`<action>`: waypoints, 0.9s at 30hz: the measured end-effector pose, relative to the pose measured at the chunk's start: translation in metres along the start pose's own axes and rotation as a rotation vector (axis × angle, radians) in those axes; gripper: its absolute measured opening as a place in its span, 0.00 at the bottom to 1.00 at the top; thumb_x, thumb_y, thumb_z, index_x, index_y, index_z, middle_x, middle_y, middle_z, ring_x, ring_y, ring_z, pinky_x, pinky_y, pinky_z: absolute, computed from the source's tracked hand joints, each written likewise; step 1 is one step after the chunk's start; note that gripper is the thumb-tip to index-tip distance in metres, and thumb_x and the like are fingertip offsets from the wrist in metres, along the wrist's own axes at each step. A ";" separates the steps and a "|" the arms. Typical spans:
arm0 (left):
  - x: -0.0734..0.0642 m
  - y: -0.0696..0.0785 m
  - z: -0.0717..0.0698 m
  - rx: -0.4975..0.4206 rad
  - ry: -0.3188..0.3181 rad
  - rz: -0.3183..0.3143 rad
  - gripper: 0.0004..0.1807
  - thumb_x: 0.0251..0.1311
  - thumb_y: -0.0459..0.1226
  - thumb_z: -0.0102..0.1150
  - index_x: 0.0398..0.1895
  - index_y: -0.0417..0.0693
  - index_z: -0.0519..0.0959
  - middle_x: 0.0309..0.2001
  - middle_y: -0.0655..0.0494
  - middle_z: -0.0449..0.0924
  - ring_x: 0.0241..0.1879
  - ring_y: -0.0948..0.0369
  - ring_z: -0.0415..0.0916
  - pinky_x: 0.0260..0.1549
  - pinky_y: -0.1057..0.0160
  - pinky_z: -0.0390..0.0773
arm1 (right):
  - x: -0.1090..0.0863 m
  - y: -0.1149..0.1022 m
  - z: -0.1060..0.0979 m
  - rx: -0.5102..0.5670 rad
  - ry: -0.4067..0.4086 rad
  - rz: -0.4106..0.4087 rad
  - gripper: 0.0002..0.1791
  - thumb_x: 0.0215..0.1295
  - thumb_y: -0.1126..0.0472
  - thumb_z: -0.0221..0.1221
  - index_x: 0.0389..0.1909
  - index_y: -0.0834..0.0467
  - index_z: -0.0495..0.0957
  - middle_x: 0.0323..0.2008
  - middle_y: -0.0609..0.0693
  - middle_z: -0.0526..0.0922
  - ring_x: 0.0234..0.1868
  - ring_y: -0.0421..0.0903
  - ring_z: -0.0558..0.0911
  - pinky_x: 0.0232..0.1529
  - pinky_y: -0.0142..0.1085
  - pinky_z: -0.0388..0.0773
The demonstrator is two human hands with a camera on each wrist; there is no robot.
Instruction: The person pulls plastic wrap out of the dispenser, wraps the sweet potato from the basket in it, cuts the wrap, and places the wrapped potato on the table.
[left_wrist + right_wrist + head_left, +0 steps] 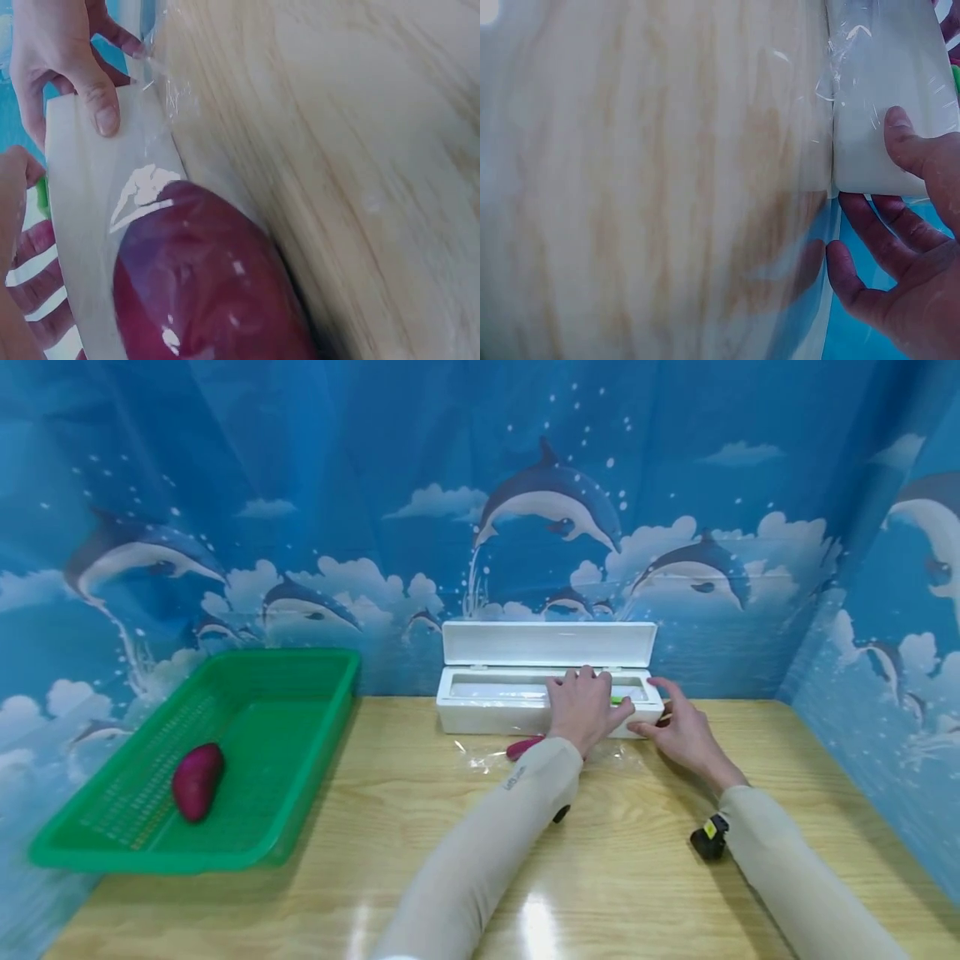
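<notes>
A white cling film dispenser (pixel 495 717) stands at the back of the table with its lid (pixel 547 643) raised. My left hand (pixel 583 706) reaches over its top, thumb and forefinger at the green slide cutter (pixel 617 700). The other fingers reach across the opening. My right hand (pixel 682 735) grips the dispenser's right end, thumb on the front wall (pixel 877 135) and fingers around the corner. Clear cling film (pixel 480 758) comes down the front onto the table. A purple sweet potato (pixel 206 277) lies under the film, partly hidden by my left sleeve in the head view.
At the left is a green plastic basket (pixel 318 760) holding another purple sweet potato (pixel 198 782). A blue dolphin-print curtain (pixel 390 468) hangs close behind the dispenser and along the right side. Wooden tabletop (pixel 630 877) extends in front of the dispenser.
</notes>
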State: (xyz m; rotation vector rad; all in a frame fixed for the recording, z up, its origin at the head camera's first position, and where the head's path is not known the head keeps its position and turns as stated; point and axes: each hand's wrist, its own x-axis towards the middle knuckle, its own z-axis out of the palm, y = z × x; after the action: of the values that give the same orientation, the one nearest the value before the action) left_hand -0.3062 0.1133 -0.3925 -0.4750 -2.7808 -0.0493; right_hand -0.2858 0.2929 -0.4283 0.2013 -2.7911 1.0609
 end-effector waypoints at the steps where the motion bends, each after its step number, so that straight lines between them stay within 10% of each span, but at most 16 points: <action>1: 0.000 0.001 0.000 -0.002 0.008 -0.006 0.26 0.69 0.67 0.43 0.50 0.65 0.81 0.50 0.61 0.83 0.48 0.59 0.80 0.54 0.50 0.78 | 0.000 0.000 0.000 0.002 -0.001 0.001 0.48 0.66 0.59 0.69 0.79 0.61 0.50 0.48 0.74 0.82 0.44 0.63 0.87 0.38 0.45 0.84; 27: 0.001 0.005 -0.005 -0.060 0.001 0.063 0.10 0.71 0.57 0.54 0.46 0.69 0.80 0.44 0.65 0.81 0.41 0.62 0.77 0.48 0.55 0.77 | 0.000 0.000 0.000 -0.010 -0.008 0.038 0.47 0.67 0.58 0.68 0.79 0.59 0.51 0.49 0.72 0.81 0.45 0.62 0.85 0.41 0.47 0.82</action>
State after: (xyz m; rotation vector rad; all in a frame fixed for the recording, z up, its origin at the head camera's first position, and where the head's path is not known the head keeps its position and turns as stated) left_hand -0.3040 0.1178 -0.3872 -0.5775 -2.7678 -0.1192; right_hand -0.2859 0.2928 -0.4280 0.1525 -2.8172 1.0566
